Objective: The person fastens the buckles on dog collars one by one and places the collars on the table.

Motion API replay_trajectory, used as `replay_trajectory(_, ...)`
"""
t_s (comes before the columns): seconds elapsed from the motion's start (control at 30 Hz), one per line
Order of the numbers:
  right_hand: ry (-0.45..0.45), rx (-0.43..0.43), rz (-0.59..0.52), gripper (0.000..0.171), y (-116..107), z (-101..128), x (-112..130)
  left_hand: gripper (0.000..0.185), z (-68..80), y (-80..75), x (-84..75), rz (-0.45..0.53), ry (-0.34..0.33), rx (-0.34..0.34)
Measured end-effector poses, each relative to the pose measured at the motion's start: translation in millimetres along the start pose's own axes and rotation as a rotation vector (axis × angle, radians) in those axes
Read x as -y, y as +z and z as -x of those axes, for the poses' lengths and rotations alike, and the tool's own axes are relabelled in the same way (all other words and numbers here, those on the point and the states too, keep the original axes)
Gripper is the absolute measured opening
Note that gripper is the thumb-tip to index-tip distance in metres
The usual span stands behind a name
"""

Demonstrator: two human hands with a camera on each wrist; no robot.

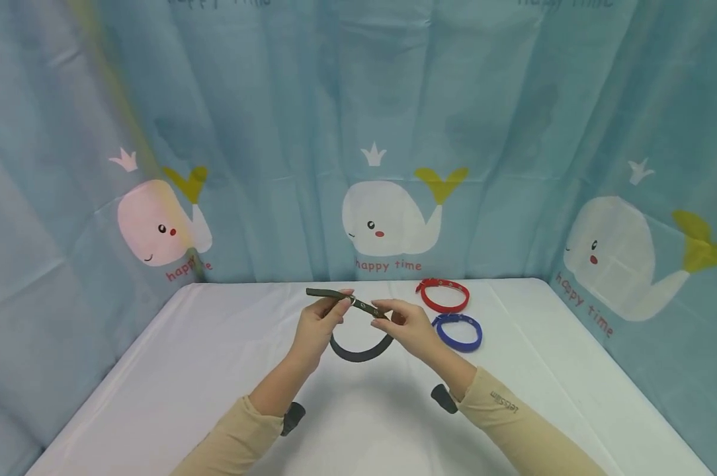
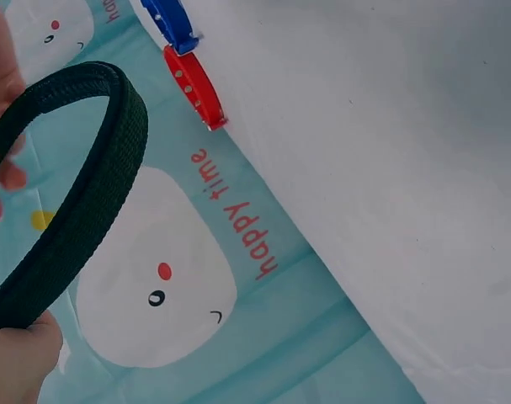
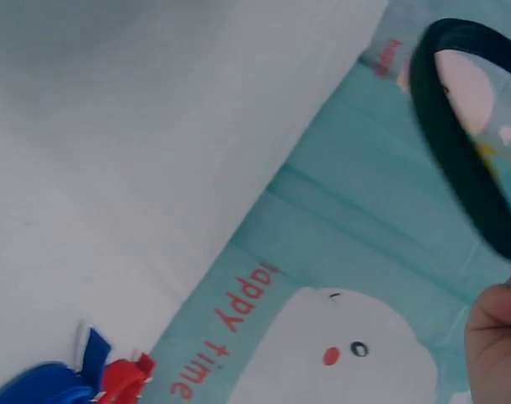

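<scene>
A dark green pet collar (image 1: 361,356) is held up over the white table, its loop hanging below both hands. My left hand (image 1: 315,327) pinches it near the metal buckle, and the strap's free end sticks out to the left past the fingers. With thumb and fingers, my right hand (image 1: 411,325) pinches the stretch with metal eyelets. The left wrist view shows the woven outer side of the collar (image 2: 112,189) and one eyelet close to the right hand's fingers. In the right wrist view the collar (image 3: 457,143) is partly cut off by the frame edge.
A red collar (image 1: 445,308) and a blue collar (image 1: 461,346), both buckled into loops, lie on the white table (image 1: 215,370) to the right of the hands. A blue curtain (image 1: 293,218) with whale prints hangs behind the table and along both sides.
</scene>
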State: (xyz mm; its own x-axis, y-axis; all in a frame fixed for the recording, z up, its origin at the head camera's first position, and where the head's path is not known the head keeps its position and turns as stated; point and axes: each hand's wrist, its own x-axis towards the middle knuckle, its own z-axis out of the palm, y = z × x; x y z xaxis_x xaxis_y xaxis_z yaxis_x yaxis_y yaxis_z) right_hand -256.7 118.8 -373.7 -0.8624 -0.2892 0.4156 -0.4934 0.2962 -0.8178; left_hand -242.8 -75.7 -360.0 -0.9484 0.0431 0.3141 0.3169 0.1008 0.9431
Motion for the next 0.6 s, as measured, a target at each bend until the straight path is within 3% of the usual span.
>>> replay_trajectory(0.17,0.067,0.021,-0.015,0.025,-1.7,3.4,-7.5,0.030,0.3,-4.4,1.1,0.000,-0.004,-0.012)
replay_trajectory(0.47,-0.025,0.048,-0.057,0.024,0.2,-4.2,-5.8,0.031,-0.1,-2.6,3.3,-0.019,-0.011,0.005)
replay_trajectory(0.6,-0.028,-0.028,-0.042,0.026,-8.0,-10.7,3.5,0.029,-0.3,-1.1,4.5,-0.038,-0.011,0.016)
